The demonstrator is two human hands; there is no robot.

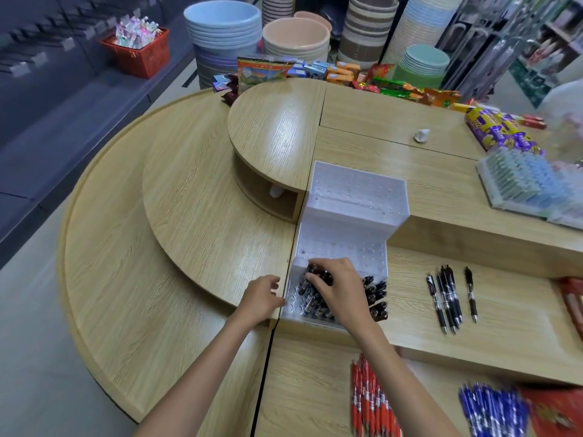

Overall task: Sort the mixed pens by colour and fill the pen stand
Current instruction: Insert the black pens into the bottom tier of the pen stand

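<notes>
- Far left, behind the counter: one red basket [142, 58] of packets on a dark shelf.
- Curved wooden counter [195, 197] in three rounded tiers, with broad wood between the outer rim and the stand.
- Left hand [260, 299] at the near left corner of the stand, fingers curled, fingertips touching its left wall. Gripping or merely resting: cannot tell.
- One white pen stand [356, 197] with three steps, set across two counter levels, left wall along the seam between the counter halves. Rows of holes showing on the middle and top steps.
- Black pens [377, 294] upright in the lowest step, packed too tight to count.
- Right hand [339, 290] over that block, fingers curled down and grasping pen tops near the step's back left.
- A strip of wood between the stand and the loose black pens [446, 298]. About five: four bunched and touching, one apart to the right, tips toward the near edge.
- Nearer, on the lower tier: a bunch of red pens [369, 402], blurred, past counting, just beside the right forearm.
- Near right corner: a heap of blue pens [492, 411], also blurred, parted from the red ones by a gap of wood.
</notes>
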